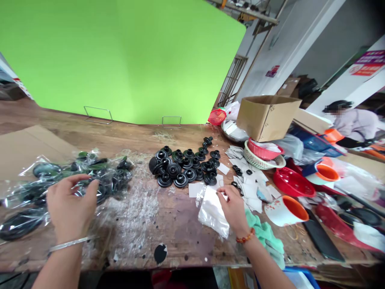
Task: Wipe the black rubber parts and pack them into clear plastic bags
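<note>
My left hand [72, 202] hovers over or rests at a heap of black parts in clear plastic bags [112, 174], its thumb and fingers apart. Whether its fingertips touch the bags I cannot tell. My right hand [233, 206] pinches a clear plastic bag [213, 212] by its upper edge, just above the table. Beyond the bag stands a cluster of loose round black stepped parts [180, 180], several of them upright with a knob on top. A white paper card [195, 190] lies partly under that cluster.
A green panel [126, 60] closes off the back. To the right are scattered white cards [249, 190], a cardboard box [267, 118], a red basin [291, 182], a tape roll [285, 210], a green cloth [264, 233] and a phone-like black slab [323, 235]. Another person [357, 124] bends over at far right.
</note>
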Demonstrator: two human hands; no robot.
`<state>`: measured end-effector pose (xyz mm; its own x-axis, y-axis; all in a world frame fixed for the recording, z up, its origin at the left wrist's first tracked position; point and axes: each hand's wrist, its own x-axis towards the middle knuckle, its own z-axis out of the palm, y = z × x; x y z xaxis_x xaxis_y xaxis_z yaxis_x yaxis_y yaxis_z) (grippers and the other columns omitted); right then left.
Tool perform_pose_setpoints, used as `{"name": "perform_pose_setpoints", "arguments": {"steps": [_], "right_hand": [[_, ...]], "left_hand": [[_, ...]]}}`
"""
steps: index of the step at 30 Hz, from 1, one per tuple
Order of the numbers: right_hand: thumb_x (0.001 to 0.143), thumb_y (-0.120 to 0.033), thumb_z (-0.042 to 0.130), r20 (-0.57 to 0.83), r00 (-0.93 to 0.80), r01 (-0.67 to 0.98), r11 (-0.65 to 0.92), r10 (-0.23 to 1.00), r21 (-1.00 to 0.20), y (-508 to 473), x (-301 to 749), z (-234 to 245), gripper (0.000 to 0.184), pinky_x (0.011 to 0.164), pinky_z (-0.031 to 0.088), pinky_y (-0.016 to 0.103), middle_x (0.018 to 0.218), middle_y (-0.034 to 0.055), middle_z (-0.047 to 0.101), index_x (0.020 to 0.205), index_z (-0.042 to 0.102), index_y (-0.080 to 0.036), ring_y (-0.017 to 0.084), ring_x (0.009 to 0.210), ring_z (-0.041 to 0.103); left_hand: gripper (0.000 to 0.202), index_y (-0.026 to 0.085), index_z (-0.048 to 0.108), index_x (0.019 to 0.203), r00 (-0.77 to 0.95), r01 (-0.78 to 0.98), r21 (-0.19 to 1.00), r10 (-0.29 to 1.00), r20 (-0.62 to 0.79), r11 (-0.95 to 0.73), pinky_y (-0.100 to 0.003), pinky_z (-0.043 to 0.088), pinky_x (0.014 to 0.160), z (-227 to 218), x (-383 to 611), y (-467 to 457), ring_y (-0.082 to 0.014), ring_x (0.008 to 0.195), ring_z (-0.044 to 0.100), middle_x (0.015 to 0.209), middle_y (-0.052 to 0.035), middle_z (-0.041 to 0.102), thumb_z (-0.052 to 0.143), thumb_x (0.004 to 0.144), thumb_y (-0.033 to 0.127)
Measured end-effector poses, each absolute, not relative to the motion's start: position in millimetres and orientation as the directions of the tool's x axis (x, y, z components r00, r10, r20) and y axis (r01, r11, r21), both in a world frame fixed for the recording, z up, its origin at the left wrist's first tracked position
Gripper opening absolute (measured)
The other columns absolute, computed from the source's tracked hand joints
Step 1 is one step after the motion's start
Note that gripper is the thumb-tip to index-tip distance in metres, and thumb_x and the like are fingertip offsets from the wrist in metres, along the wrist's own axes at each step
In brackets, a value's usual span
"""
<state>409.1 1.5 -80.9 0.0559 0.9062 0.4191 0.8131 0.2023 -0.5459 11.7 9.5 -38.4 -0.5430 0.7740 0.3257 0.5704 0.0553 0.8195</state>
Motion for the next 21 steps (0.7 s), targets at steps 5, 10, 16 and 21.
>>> {"name": "perform_pose_setpoints", "arguments": {"steps": [5, 10, 16, 21], "right_hand": [[0.083, -0.019, 0.053, 0.345, -0.038, 0.98, 0.102, 0.938, -0.169, -10.2, 435.6, -104.3, 0.016, 0.087, 0.038, 0.042, 0.099, 0.012, 0.059, 0.076, 0.067, -0.018, 0.027, 0.094, 0.049], [0.086, -0.018, 0.051, 0.378, -0.046, 0.989, 0.095, 0.925, -0.113, -17.9, 423.0, -116.0, 0.021, 0.088, 0.036, 0.042, 0.109, 0.0106, 0.06, 0.075, 0.068, -0.019, 0.029, 0.103, 0.046], [0.082, -0.012, 0.046, 0.377, -0.044, 0.946, 0.161, 0.925, -0.283, -18.5, 423.7, -115.6, 0.013, 0.087, 0.037, 0.041, 0.104, 0.0121, 0.06, 0.077, 0.057, -0.017, 0.026, 0.101, 0.05], [0.075, -0.02, 0.052, 0.163, 0.143, 0.789, -0.014, 0.976, -0.614, -16.5, 427.9, -112.6, 0.004, 0.073, 0.043, 0.033, 0.076, 0.0031, 0.06, 0.073, 0.048, -0.02, 0.02, 0.075, 0.056]], "left_hand": [[0.023, 0.019, 0.057, 0.101, -0.494, 0.758, 0.652, 0.667, 0.558, 0.016, -0.041, 0.041, 0.088, -40.6, 57.0, 4.4, -0.0252, 0.104, 0.053, 0.1, -0.001, 0.057, 0.054, 0.084, 0.034], [0.015, 0.02, 0.063, 0.097, 0.148, 0.609, 0.682, 0.903, 0.404, -0.405, -0.039, 0.046, 0.09, -65.9, 154.9, -13.7, -0.0229, 0.099, 0.057, 0.1, -0.0062, 0.064, 0.05, 0.088, 0.023], [0.046, 0.03, 0.056, 0.121, 0.588, 0.596, 0.546, 0.783, 0.203, -0.589, -0.051, 0.038, 0.103, -101.4, 220.3, -43.8, -0.0305, 0.125, 0.039, 0.137, -0.0053, 0.048, 0.065, 0.078, 0.016], [0.057, 0.033, 0.051, 0.127, 0.616, 0.667, 0.463, 0.782, 0.097, -0.583, -0.056, 0.034, 0.104, -108.3, 227.0, -48.2, -0.0341, 0.128, 0.037, 0.142, -0.0059, 0.043, 0.07, 0.075, 0.018]]}}
